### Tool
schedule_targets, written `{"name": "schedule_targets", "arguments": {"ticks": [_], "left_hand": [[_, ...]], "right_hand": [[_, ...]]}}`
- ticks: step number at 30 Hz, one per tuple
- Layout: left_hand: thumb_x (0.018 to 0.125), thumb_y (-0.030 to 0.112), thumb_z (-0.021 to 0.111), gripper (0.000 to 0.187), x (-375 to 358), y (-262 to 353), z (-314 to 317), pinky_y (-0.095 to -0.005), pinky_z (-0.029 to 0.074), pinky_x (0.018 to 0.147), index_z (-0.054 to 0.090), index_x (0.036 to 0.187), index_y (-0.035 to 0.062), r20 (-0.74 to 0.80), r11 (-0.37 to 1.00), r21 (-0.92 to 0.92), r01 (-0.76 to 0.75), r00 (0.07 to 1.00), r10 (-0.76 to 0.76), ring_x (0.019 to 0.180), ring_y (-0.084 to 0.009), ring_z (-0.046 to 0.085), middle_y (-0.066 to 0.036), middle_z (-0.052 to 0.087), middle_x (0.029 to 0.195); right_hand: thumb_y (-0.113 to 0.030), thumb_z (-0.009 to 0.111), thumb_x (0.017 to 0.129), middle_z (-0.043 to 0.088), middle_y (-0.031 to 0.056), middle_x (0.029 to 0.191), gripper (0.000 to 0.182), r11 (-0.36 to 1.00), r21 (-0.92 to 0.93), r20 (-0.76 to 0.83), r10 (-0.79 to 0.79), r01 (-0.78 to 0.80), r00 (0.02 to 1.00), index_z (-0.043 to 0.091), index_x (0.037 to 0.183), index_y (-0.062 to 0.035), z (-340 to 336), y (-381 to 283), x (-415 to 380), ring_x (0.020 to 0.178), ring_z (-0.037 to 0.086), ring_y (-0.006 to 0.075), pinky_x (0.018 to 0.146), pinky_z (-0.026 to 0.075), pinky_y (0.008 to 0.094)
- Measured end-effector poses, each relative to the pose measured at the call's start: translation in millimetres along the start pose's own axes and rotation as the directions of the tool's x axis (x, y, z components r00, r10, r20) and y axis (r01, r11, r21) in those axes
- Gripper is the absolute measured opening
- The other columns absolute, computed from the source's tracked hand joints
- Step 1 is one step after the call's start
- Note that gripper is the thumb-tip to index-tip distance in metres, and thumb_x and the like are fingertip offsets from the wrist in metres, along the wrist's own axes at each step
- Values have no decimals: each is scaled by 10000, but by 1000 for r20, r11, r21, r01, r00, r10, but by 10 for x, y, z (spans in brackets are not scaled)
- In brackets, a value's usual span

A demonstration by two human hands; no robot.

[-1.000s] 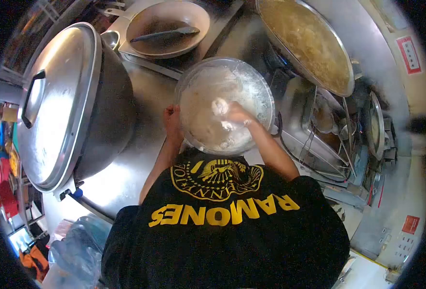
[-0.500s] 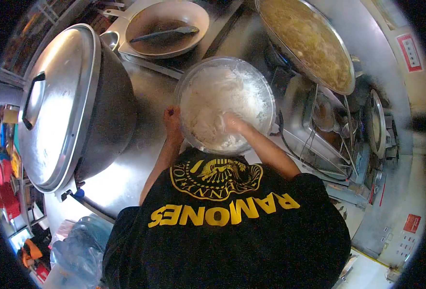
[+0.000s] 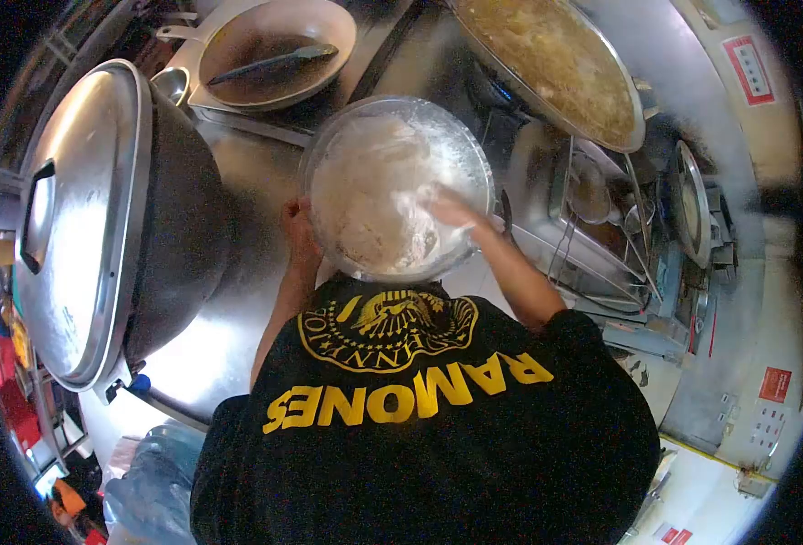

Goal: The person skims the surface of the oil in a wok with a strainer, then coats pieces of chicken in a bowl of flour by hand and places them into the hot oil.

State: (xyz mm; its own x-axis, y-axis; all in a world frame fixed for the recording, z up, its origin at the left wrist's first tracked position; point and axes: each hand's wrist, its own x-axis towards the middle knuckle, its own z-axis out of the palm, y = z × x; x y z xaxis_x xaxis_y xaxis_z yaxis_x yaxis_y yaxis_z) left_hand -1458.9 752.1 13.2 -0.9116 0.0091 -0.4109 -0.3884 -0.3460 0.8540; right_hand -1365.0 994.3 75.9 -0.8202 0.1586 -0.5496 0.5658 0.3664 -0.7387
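Note:
A round metal mixing bowl (image 3: 308, 163) stands on the steel counter in front of my chest. White flour (image 3: 370, 182) fills it, with a clumpier beige patch toward the near side. My left hand (image 3: 300, 222) is closed at the bowl's left rim, its fingers curled against the edge. Over the right part of the flour is my right hand (image 3: 451, 209), floury and smeared by motion. Its fingers are too blurred to tell whether they hold any flour.
A large lidded pot (image 3: 179, 227) stands at the left. Behind the bowl, a pan (image 3: 342, 64) holds a dark-handled utensil (image 3: 274, 62). A wide pan of bubbling oily liquid (image 3: 556, 68) sits at the back right, near a steel container (image 3: 547, 182) and wire rack.
My right hand has risen from deep in the flour and shifted within the bowl. The view has moved slightly, shifting most things left. My left hand stays at the bowl's rim.

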Motion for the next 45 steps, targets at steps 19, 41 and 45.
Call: {"name": "schedule_targets", "arguments": {"ticks": [19, 41, 45], "left_hand": [[762, 120, 517, 126, -149, 175, 71, -296, 438, 592, 450, 827, 36, -8, 997, 76, 7, 1000, -7, 701, -167, 510, -56, 502, 777], [763, 121, 524, 133, 35, -75, -56, -304, 432, 609, 450, 839, 40, 53, 987, -163, -4, 999, 12, 693, -163, 491, -55, 492, 771], [767, 126, 518, 149, -29, 44, -4, -304, 432, 617, 454, 866, 34, 80, 996, -13, 88, 993, -86, 713, -167, 493, -60, 499, 795]], "right_hand": [[-286, 572, 667, 545, 203, 812, 339, 794, -597, -283, -73, -116, 956, 545, 818, 16, 157, 158, -13, 766, 530, 326, 686, 416, 384], [-177, 614, 673, 561, 110, 902, 324, 825, -384, -229, -521, 415, 823, 533, 927, 6, -2154, -1814, -1448, 758, 554, 177, 633, 471, 277], [-271, 629, 645, 568, 148, 836, 371, 651, -727, -521, -315, -219, 793, 556, 852, 29, -2438, -1784, -1299, 743, 558, 224, 632, 451, 335]]}}
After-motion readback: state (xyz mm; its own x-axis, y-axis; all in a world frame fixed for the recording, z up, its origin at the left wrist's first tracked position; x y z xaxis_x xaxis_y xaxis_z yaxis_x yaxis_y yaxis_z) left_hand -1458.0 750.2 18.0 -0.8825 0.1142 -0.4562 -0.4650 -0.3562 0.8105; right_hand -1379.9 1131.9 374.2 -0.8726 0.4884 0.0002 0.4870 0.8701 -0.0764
